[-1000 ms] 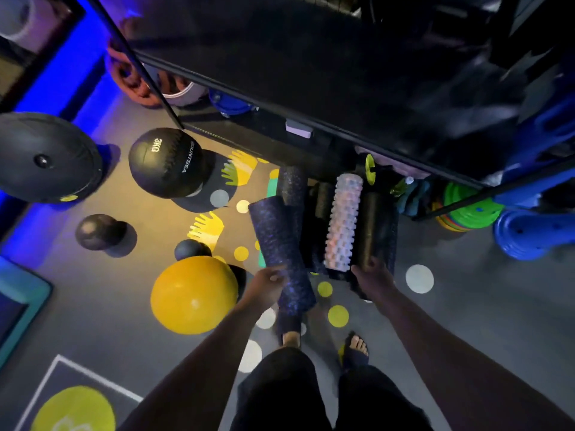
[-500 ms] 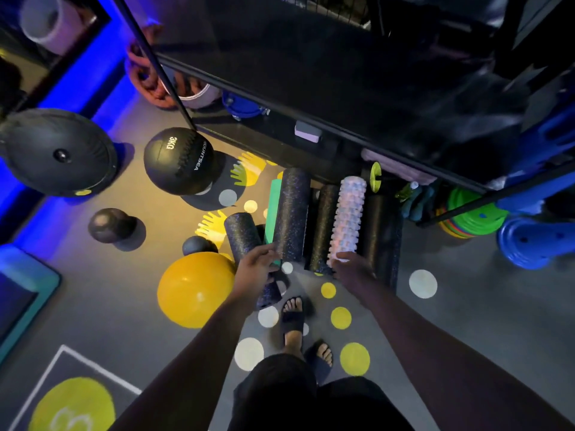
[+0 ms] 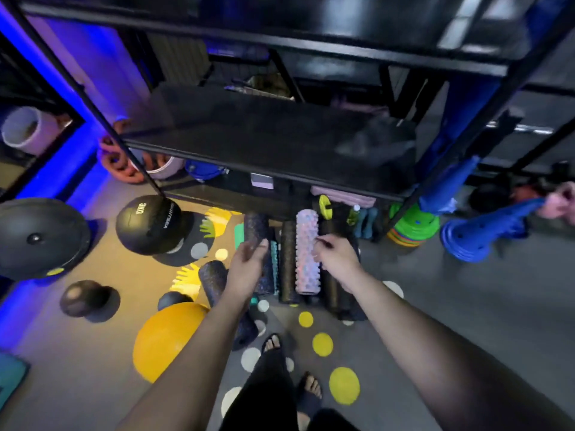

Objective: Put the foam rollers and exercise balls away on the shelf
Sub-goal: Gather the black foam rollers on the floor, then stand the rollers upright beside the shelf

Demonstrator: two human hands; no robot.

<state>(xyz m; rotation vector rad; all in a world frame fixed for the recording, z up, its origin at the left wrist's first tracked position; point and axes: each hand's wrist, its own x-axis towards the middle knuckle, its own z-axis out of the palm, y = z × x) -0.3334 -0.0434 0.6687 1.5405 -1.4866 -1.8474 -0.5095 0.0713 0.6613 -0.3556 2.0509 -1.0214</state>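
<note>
Yellow ball [image 3: 165,340] sits on the floor at left, a speckled roller [image 3: 214,278] just right of it. Your left hand [image 3: 247,269] — fingers relaxed, empty — and right hand [image 3: 337,261], loosely curled, empty, hover over the roller row [image 3: 287,262] at the foot of the shelf [image 3: 264,144].

Several dark rollers [image 3: 287,262] and a knobbly white roller [image 3: 306,250] lie side by side on the floor [image 3: 466,306] at the black shelf [image 3: 264,144]. Another dark roller [image 3: 214,279] lies beside a yellow ball [image 3: 165,340], with black balls [image 3: 149,223] farther left.
</note>
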